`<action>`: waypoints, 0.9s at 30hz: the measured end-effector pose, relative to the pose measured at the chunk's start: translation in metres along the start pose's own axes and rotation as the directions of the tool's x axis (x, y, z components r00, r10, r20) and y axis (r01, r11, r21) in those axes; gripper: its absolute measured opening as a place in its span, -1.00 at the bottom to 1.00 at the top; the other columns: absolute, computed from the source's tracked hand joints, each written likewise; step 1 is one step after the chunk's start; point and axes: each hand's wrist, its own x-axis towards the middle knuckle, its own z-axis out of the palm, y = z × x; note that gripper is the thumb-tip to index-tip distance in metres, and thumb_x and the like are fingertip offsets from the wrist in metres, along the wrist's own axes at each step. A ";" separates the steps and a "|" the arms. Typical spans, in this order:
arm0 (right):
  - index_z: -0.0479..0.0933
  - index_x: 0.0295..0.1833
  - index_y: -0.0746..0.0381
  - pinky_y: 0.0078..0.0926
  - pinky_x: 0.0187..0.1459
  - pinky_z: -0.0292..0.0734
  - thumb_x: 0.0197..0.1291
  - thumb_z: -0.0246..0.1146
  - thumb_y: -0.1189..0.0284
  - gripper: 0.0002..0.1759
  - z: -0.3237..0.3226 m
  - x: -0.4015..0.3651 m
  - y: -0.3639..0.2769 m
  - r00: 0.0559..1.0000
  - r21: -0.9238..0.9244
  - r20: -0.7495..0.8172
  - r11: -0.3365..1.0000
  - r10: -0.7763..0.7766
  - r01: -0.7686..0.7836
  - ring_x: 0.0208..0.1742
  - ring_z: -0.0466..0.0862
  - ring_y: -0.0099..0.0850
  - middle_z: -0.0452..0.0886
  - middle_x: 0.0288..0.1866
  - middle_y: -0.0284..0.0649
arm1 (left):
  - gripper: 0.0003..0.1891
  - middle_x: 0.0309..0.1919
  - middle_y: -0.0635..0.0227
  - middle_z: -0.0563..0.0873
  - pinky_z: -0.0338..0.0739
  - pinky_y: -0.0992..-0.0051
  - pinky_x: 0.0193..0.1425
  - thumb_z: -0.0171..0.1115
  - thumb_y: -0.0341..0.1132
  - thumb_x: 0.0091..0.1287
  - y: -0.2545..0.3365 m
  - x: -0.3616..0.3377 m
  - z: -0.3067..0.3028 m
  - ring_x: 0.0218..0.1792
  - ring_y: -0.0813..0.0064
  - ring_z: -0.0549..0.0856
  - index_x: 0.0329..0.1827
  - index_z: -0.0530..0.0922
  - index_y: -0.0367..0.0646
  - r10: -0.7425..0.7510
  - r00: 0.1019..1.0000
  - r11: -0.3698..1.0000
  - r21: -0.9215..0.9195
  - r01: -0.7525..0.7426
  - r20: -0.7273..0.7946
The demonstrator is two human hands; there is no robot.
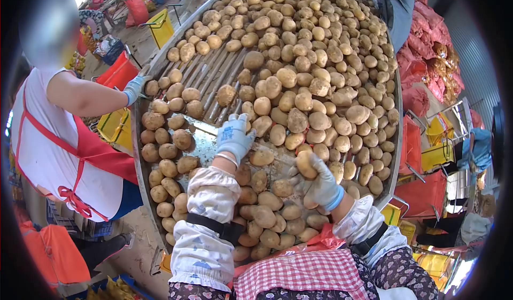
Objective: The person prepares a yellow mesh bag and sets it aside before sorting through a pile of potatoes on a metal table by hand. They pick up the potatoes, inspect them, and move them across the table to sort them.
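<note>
My left hand [235, 137], in a pale blue-white glove, reaches over the bare metal part of the sorting table. Its fingers are stretched out and slightly apart, with nothing visible in them, close to a loose potato [262, 125]. On the other side, my right hand [325, 185], gloved the same way, grips a potato [306, 165] between thumb and fingers. Below both hands, a heap of potatoes [264, 216] lies against the near edge. A large pile of potatoes [320, 49] covers the far and right parts of the slatted table [211, 78].
A co-worker in a red apron [107, 145] stands at the left, one gloved hand [134, 89] at the table's rim. Another person's dark clothing [398, 6] shows at the far right. Red sacks [425, 49] are stacked behind; red and yellow bags [422, 193] hang alongside.
</note>
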 end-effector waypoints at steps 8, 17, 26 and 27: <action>0.56 0.05 0.18 -0.36 -0.09 0.61 0.33 0.18 0.06 -0.57 0.001 -0.014 -0.052 0.783 -0.986 -0.166 0.075 -0.599 -0.151 -0.07 0.71 -0.38 0.69 -0.09 -0.19 | -0.51 0.12 0.05 0.59 0.53 0.20 0.20 0.30 -0.26 0.20 0.000 -0.042 -0.033 0.14 0.10 0.62 0.23 0.50 -0.06 -0.108 0.984 0.989 0.114 0.092 0.145; 0.50 0.20 0.15 -0.13 0.05 0.57 0.32 0.16 0.21 -0.59 0.022 0.017 -0.045 0.897 -0.695 -0.044 -0.632 -0.440 -0.343 0.06 0.69 -0.12 0.69 0.02 -0.09 | -0.66 -0.06 0.22 0.68 0.60 0.47 0.04 0.03 -0.25 0.44 -0.049 -0.152 -0.060 -0.02 0.41 0.66 0.15 0.56 -0.22 -0.244 0.968 0.194 -0.981 -0.008 -0.057; 0.62 0.15 0.14 -0.26 -0.05 0.65 0.17 0.32 0.26 -0.58 0.053 0.081 -0.037 0.921 -0.213 -0.385 -0.964 -0.067 -0.159 0.01 0.75 -0.30 0.74 0.03 -0.22 | -0.45 -0.11 0.17 0.72 0.61 0.42 -0.37 -0.10 0.12 0.53 0.033 -0.174 -0.050 -0.33 0.34 0.70 0.29 0.48 -0.13 -0.059 0.886 -0.846 -0.494 0.201 0.460; 0.62 0.15 0.14 -0.26 -0.05 0.65 0.17 0.32 0.26 -0.58 0.053 0.075 -0.042 0.920 -0.213 -0.386 -0.964 -0.067 -0.159 0.01 0.75 -0.30 0.74 0.03 -0.22 | -0.45 -0.11 0.17 0.72 0.61 0.42 -0.37 -0.10 0.12 0.53 0.026 -0.177 -0.043 -0.33 0.34 0.70 0.29 0.48 -0.13 -0.058 0.886 -0.846 -0.493 0.201 0.461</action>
